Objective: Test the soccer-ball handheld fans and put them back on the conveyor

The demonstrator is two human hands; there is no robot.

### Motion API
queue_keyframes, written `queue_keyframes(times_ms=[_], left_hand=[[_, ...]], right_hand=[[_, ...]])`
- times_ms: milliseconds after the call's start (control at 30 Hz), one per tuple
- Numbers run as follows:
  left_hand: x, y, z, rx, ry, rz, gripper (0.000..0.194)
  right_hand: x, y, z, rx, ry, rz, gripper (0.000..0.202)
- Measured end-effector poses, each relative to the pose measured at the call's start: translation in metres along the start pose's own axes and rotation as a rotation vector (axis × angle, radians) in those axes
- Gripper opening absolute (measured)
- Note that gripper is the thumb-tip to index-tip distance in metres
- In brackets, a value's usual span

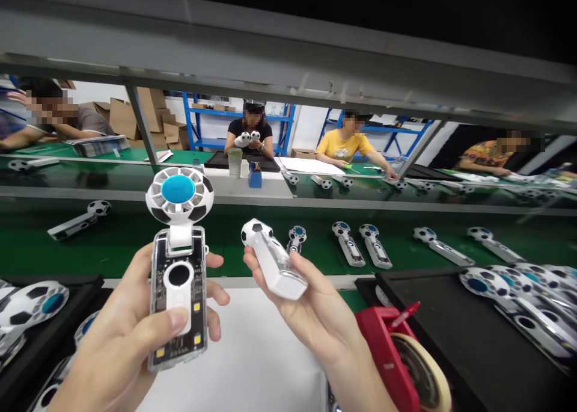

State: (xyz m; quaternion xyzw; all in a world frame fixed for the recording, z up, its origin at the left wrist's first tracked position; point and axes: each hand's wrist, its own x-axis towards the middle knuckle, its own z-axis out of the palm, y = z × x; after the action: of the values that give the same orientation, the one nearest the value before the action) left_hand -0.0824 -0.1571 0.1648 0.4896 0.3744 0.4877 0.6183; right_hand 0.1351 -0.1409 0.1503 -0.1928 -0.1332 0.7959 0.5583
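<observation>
Two handheld fans were up over the white mat (252, 346). Left hand (130, 334) wrapped the open fan (179, 261) by its clear body, thumb pressed on the white centre strip, blue-hubbed head upright. Right hand (311, 307) cradled the folded fan (273, 257) in curled fingers, football head pointing away. Both prob. light, rigid plastic, smooth so a bit slippery; hinge looked like the weak pt, so grip the body, not the head. Black trays left (45, 340) & right (451, 334) held more fans; more lay on the green belt (406, 243). Red tape dispenser (401, 358) sat near the right wrist.

Two bare hands (121, 334), sleeveless forearms
</observation>
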Motion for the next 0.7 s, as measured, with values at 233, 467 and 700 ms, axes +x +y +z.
queue_keyframes(times_ms=[233, 467, 700], left_hand=[[0.003, -0.004, -0.002, 0.018, -0.046, 0.025, 0.049], [-0.004, -0.001, 0.005, -0.036, -0.083, 0.068, 0.047], [-0.031, 0.011, 0.007, -0.229, -0.096, 0.114, 0.076]], right_hand=[[0.006, 0.002, 0.006, 0.034, 0.201, -0.013, 0.033], [0.007, 0.006, -0.003, -0.171, 0.067, -0.080, 0.037], [0.002, 0.016, -0.003, -0.586, 0.063, -0.118, 0.042]])
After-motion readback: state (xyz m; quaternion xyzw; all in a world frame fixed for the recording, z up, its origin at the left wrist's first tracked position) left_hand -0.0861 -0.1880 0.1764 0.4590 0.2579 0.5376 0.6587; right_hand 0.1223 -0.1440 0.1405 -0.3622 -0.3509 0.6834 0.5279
